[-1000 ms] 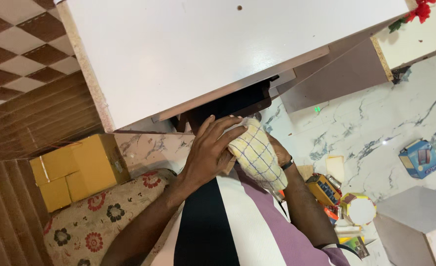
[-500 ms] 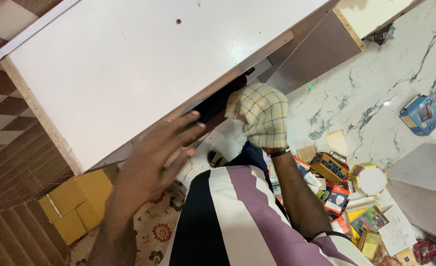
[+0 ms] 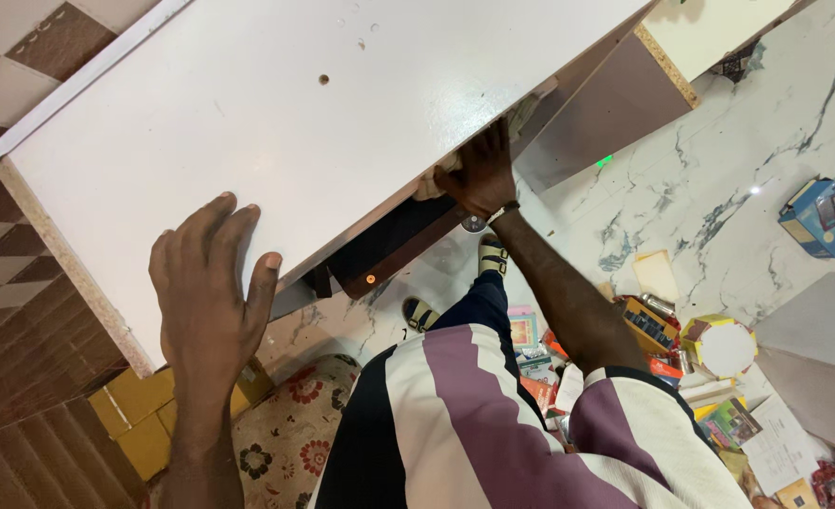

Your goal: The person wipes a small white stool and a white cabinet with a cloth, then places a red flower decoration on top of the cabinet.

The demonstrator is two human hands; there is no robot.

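Wiping job looked abt half done imo: top of the white board (image 3: 342, 123) shiny, underside and lower edge left. My left hand (image 3: 212, 292) lay flat and open on it, holding nothing. Right hand (image 3: 482, 174) closed round the checked cloth (image 3: 429, 186), pressed vs the board's lower edge.

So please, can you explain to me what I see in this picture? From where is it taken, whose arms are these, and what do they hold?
There is no machine here. A person wears a camera on the head, so you look down past their striped shirt at their own two hands. The left hand lies flat on a large white board, fingers over its near edge. The right hand reaches to the board's edge farther along and presses a pale cloth, mostly hidden, against it. Below is a marble floor with scattered small boxes, yellow cartons and a flowered cushion.
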